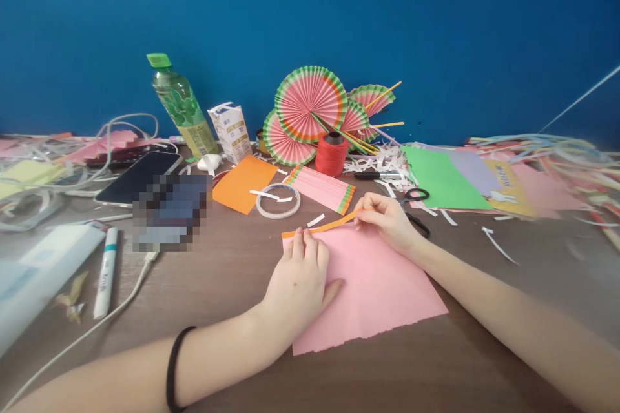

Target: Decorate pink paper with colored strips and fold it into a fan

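Note:
A pink paper sheet (372,290) lies on the brown table (232,264) in front of me. My left hand (298,284) rests flat on its left part, fingers stretched out and pressing the near end of a thin orange paper strip (322,228). That strip runs along the sheet's far edge. My right hand (387,219) pinches the strip's right end between its fingertips.
Behind lie a pleated pink strip stack (322,188), a tape ring (278,200), an orange sheet (245,183), a red thread spool (332,153), paper fans (310,106), black scissors (417,206), a green sheet (440,177), a bottle (181,103), a carton (230,131), a phone (138,177) and a marker (105,271).

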Available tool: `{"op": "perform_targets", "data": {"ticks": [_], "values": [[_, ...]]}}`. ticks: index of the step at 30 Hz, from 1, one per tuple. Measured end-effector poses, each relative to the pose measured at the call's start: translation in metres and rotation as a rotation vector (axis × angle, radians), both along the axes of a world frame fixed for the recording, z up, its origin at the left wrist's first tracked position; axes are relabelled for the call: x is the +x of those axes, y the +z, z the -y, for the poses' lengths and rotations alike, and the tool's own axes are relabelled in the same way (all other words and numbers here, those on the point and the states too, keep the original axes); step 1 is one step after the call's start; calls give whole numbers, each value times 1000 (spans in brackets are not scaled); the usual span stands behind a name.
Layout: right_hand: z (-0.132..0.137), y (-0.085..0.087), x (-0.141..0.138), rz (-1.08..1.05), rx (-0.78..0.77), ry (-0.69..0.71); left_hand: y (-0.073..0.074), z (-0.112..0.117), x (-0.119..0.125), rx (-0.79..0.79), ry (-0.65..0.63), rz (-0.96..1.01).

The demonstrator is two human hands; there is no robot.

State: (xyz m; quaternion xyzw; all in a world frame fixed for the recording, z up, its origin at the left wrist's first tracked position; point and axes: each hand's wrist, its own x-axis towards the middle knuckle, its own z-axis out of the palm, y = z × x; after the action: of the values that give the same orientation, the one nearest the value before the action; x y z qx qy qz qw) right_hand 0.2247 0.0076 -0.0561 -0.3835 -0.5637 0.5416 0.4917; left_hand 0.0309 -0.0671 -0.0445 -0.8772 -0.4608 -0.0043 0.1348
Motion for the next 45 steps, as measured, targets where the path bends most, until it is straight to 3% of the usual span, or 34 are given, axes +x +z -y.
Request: {"op": "perform_targets", "data": {"ticks": [24, 37, 45], "values": [[7, 11, -7, 183, 1, -49, 12, -8, -4, -118, -15, 73], [14, 15, -4, 695, 248, -199, 11, -8, -4, -109, -10, 64], [9, 14, -4, 824, 299, -294, 12, -7, -4, -105, -15, 84]]}}
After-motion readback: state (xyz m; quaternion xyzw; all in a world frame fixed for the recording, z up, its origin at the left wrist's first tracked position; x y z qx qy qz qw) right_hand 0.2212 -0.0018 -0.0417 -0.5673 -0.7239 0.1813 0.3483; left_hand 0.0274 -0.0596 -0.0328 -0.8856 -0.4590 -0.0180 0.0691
